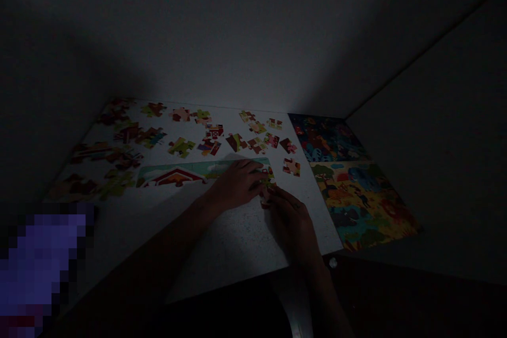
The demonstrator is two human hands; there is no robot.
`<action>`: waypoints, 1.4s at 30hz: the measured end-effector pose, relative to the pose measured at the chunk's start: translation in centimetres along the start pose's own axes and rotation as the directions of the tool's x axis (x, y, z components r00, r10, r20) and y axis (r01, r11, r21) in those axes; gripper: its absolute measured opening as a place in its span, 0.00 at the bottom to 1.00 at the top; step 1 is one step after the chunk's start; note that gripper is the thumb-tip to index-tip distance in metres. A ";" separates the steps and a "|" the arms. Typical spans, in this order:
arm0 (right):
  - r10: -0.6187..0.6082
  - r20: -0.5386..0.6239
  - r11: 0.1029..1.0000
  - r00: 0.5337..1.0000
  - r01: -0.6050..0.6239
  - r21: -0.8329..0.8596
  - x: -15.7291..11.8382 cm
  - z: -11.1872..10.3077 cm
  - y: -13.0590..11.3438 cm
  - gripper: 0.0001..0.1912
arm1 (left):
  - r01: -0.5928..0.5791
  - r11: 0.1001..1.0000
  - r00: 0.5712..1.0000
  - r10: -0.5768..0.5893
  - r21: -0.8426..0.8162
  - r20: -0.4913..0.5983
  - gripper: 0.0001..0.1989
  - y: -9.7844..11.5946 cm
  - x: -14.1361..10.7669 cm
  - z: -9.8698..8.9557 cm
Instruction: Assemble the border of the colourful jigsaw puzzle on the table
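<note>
On the white surface [237, 237]: one joined puzzle strip [176, 175]; left hand [237, 185], fingers loosely spread over its right end, gripping nothing visible; right hand [293, 219], fingers pinching one puzzle piece [264, 200] (grip partly shadowed); sideways pressure could skew the strip

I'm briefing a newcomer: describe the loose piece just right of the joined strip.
On the white tabletop, find the joined puzzle strip with the red roof. Between its right end and the elephant picture lies the loose piece, pink and brown. It sits level with the strip; its neighbours lie beyond.
</note>
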State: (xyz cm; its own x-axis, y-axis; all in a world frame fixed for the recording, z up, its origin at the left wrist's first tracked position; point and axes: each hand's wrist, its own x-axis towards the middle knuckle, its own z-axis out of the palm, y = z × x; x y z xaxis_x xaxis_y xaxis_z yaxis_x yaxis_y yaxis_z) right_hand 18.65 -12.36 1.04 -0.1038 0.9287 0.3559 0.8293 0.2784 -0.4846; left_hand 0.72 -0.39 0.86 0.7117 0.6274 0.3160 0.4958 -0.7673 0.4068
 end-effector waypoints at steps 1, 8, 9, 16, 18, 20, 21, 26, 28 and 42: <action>0.008 -0.014 1.000 1.000 -0.008 -0.006 0.0 0.0 0.0 0.17 | -0.002 1.000 1.000 0.002 -0.002 -0.004 0.15 0.0 0.0 0.0; 0.016 -0.027 0.998 1.000 -0.017 -0.054 0.0 0.1 0.0 0.15 | -0.005 1.000 1.000 0.005 -0.016 0.009 0.15 0.0 -0.1 -0.1; 0.012 -0.025 0.998 1.000 -0.013 -0.055 0.1 0.1 -0.1 0.15 | -0.003 1.000 1.000 0.003 -0.014 0.012 0.15 0.0 -0.1 -0.1; -0.014 0.010 0.994 1.000 0.015 -0.104 0.3 0.1 0.0 0.18 | -0.016 1.000 1.000 0.016 -0.018 -0.001 0.15 0.0 -0.2 -0.2; -0.023 0.012 0.992 1.000 0.025 -0.128 0.3 0.2 0.0 0.18 | -0.014 1.000 1.000 0.014 -0.016 0.006 0.14 0.0 -0.1 -0.3; -0.031 -0.001 0.989 1.000 0.030 -0.145 0.3 0.3 0.0 0.18 | -0.011 1.000 1.000 0.011 -0.018 0.005 0.14 0.0 -0.1 -0.3; -0.039 -0.010 0.988 0.999 0.037 -0.149 0.3 0.3 -0.1 0.18 | -0.013 1.000 1.000 0.013 -0.021 0.003 0.14 0.0 -0.1 -0.4; -0.075 -0.035 0.981 0.997 0.068 -0.184 0.4 0.4 -0.5 0.19 | -0.032 0.999 0.999 0.032 -0.020 -0.018 0.12 -0.1 -0.1 -0.2; -0.078 -0.038 0.979 0.996 0.069 -0.191 0.4 0.3 -0.6 0.19 | -0.027 0.999 0.999 0.026 -0.019 -0.026 0.13 -0.2 0.0 -0.1; -0.050 0.010 0.983 0.999 0.051 -0.179 0.6 -0.1 -1.0 0.19 | -0.009 0.998 1.000 0.008 -0.059 -0.009 0.13 -0.1 -0.1 -0.4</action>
State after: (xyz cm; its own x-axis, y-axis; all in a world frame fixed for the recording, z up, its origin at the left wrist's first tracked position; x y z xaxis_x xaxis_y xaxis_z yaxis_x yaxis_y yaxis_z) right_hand 17.83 -12.08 1.87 -0.1501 0.9161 0.3718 0.9077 0.2768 -0.3155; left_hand 0.41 -0.32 1.16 0.7114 0.6221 0.3270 0.4592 -0.7636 0.4539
